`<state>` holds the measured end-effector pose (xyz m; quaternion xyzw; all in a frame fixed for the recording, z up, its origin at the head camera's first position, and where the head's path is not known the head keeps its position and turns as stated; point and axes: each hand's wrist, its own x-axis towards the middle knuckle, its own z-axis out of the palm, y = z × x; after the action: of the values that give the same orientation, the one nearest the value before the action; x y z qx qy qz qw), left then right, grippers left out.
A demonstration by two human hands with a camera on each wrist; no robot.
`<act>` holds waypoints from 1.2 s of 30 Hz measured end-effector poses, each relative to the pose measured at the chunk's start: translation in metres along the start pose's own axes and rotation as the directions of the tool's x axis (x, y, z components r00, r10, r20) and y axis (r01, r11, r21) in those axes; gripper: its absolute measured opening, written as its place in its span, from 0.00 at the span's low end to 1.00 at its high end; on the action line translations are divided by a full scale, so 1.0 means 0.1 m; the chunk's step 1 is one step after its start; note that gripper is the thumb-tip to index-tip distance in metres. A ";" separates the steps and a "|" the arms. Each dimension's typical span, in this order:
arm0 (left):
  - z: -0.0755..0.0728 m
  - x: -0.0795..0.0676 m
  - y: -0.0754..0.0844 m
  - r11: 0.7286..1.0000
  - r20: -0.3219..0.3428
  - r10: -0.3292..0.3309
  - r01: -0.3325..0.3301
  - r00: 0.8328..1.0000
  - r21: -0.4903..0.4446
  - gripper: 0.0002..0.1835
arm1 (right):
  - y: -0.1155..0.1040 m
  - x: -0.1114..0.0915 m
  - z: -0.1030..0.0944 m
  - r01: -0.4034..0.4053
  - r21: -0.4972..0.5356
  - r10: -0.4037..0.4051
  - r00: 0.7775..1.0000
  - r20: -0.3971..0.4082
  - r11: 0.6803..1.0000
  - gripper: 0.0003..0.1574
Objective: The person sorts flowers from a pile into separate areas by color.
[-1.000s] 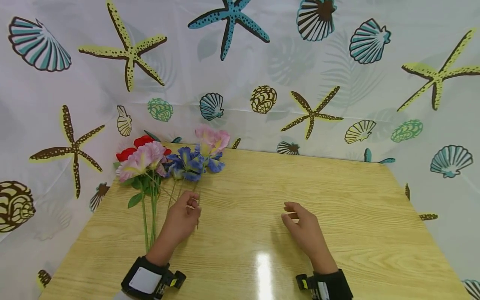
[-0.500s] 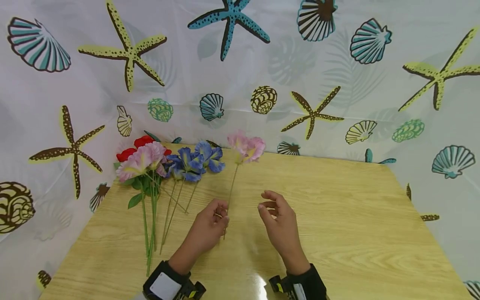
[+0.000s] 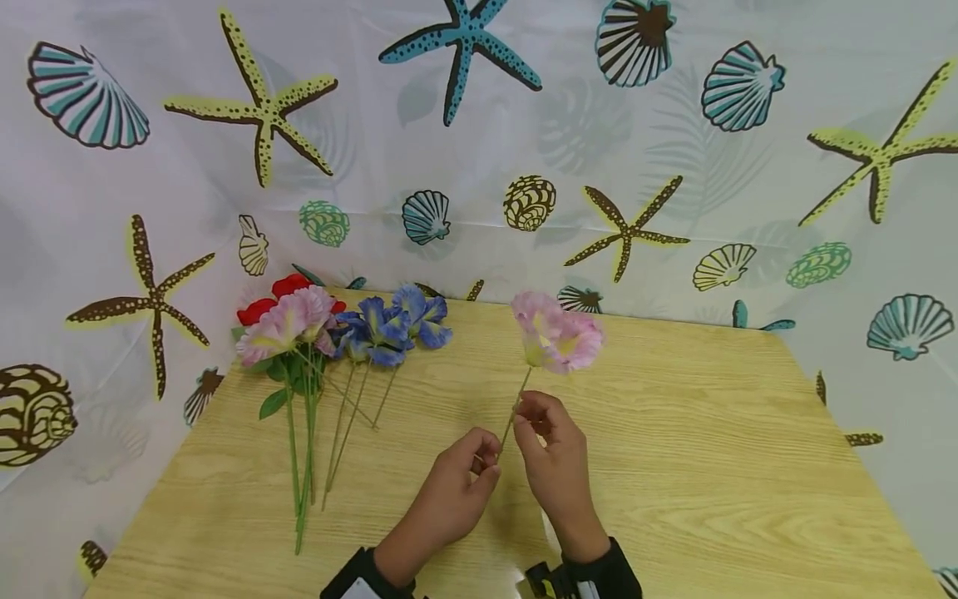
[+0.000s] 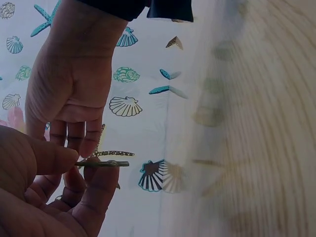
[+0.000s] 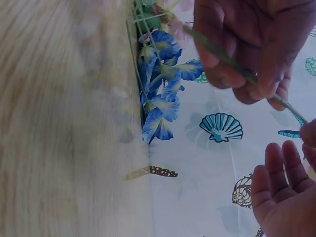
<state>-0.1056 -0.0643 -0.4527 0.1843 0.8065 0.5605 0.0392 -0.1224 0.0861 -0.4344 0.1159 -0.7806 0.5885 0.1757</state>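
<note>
A pink artificial flower [image 3: 557,333] on a thin green stem stands tilted above the table's middle, bloom away from me. My left hand [image 3: 452,487] pinches the lower stem between thumb and index finger; the cut stem end [image 4: 116,163] pokes out past the fingertips in the left wrist view. Higher up, just below the bloom, my right hand [image 3: 555,453] has thumb and index finger on the stem. Its other fingers [image 5: 276,170] are loosely bent in the right wrist view. The bloom is mostly out of both wrist views.
On the table's left lie blue irises [image 3: 389,324], pink flowers [image 3: 288,320] and red flowers [image 3: 258,310], their stems toward me. A white cloth [image 3: 479,150] printed with starfish and shells hangs behind the wooden table [image 3: 711,433].
My left hand has carried the pink flower rightward and toward me, off the pile beside the irises. My right hand has come left and met its stem.
</note>
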 end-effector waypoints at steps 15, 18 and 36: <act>0.12 -0.03 0.04 0.995 0.047 -0.055 0.058 0.997 -0.079 0.05 | 0.01 -0.04 -0.04 0.055 0.014 -0.056 0.997 0.054 0.998 0.19; 0.12 -0.03 0.05 0.992 0.066 -0.079 0.085 0.995 -0.093 0.04 | -0.13 -0.03 -0.06 -0.023 0.034 0.021 0.998 0.062 0.999 0.18; 0.10 -0.06 -0.26 0.982 0.010 0.021 -0.023 1.000 0.187 0.28 | 0.14 0.05 -0.21 -0.261 0.010 0.259 0.961 0.095 0.965 0.21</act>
<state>-0.1036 -0.0655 -0.4814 0.1981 0.8533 0.4819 0.0185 -0.1294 0.1108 -0.4395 0.0415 -0.7897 0.6092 0.0591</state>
